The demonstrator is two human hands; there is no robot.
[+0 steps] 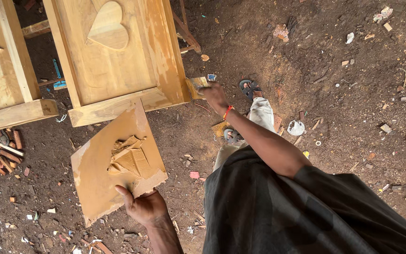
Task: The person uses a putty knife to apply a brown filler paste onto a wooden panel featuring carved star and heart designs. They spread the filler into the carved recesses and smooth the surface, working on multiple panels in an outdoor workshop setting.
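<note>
So the left hand (144, 206) is gripping a flat brown board (104, 164) by its near edge, thumb on top, fingers tucked under; the board is held out level like a palette, and there's a mound of tan putty (130, 157) spread in the middle of it, just past the thumb. The right hand (215, 95) is stretched well out ahead and closed around a putty knife (197, 87), its blade smeared with the same tan stuff; the blade is pressed against the corner of a big pale wooden panel (118, 61) with a raised heart shape (108, 29) carved on it, sitting just to the left of that hand. There's a red band (228, 112) on the right wrist.

Far edge of the board sits just under the panel's near rail, can't tell if they touch. Another wooden panel (3, 70) of the same sort is further off to the left of the left hand. Below the right arm you can see feet in sandals (250, 88) on dark dirt ground (344, 94) littered with chips and scraps; a little pile of reddish wood offcuts (1, 150) sits way out left of the board.
</note>
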